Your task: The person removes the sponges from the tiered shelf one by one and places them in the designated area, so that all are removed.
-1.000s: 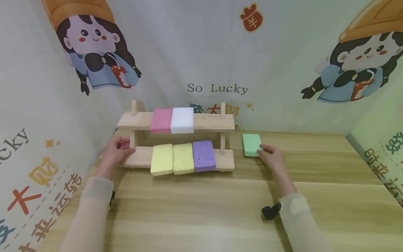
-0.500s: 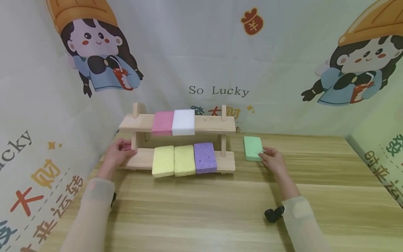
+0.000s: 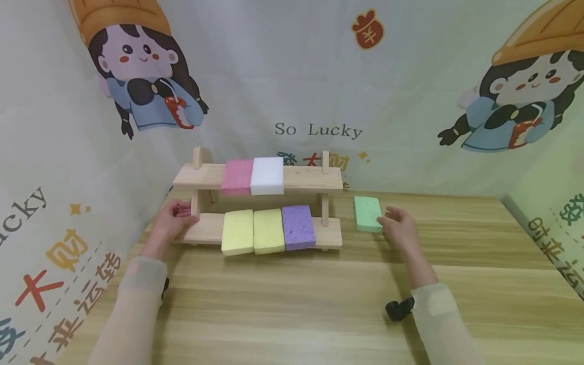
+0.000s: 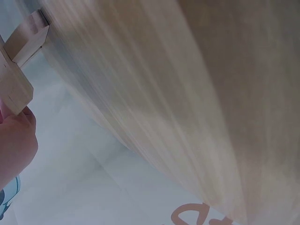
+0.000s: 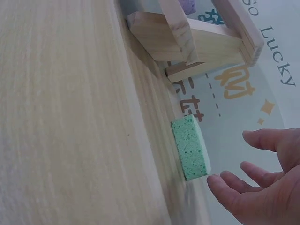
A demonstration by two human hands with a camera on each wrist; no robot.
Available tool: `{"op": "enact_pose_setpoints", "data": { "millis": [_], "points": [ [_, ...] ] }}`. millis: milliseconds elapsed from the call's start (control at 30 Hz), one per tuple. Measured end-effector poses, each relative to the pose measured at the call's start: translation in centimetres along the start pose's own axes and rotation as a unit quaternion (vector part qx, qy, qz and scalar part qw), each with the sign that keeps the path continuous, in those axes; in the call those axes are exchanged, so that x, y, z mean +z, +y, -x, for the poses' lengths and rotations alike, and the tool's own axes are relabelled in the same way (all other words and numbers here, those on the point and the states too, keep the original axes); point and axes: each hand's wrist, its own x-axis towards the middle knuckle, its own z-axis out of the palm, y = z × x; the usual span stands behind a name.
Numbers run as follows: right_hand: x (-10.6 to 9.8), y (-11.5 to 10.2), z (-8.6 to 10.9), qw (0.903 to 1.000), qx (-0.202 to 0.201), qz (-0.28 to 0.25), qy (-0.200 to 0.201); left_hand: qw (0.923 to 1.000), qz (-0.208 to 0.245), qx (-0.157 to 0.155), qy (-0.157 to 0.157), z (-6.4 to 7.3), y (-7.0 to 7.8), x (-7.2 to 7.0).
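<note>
A two-tier wooden rack (image 3: 310,177) stands at the back of the table. My left hand (image 3: 171,220) grips its left end by the upright; the left wrist view shows thumb and fingers (image 4: 18,140) on that wooden part. To the rack's right lies a green sponge (image 3: 367,213) on the tabletop. Beside its right edge is my right hand (image 3: 400,228). Seen from the right wrist, the hand's fingers (image 5: 222,190) are spread, with the fingertips just off the sponge's end. A pink sponge (image 3: 237,176) and a white sponge (image 3: 267,175) sit on the upper shelf.
The lower shelf bears two yellow sponges, one left (image 3: 238,230) and one right (image 3: 268,230), and a purple sponge (image 3: 298,226). Behind the wooden table (image 3: 283,304) hangs a printed cloth (image 3: 401,101), which also closes off both sides.
My right hand has let go of the green sponge's corner and drawn slightly right, its fingers parting. The sponge sits slightly turned from before. My left hand stays on the rack.
</note>
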Motion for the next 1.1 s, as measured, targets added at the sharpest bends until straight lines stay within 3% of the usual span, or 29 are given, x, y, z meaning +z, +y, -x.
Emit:
{"op": "enact_pose_setpoints", "data": {
  "millis": [467,800,1100],
  "points": [
    [0.1,-2.4,0.9,0.9984,-0.048,0.026,0.014,0.9999,-0.006,-0.012,-0.001,-0.1,0.0,0.0],
    [1.3,-4.3,1.2,0.9971,-0.073,-0.014,0.016,0.9999,-0.012,0.0,-0.003,-0.4,0.0,-0.2],
    [2.8,-6.2,1.4,0.9964,-0.084,-0.014,0.004,0.9999,-0.01,-0.005,0.006,-0.1,-0.1,-0.2]
  ]
}}
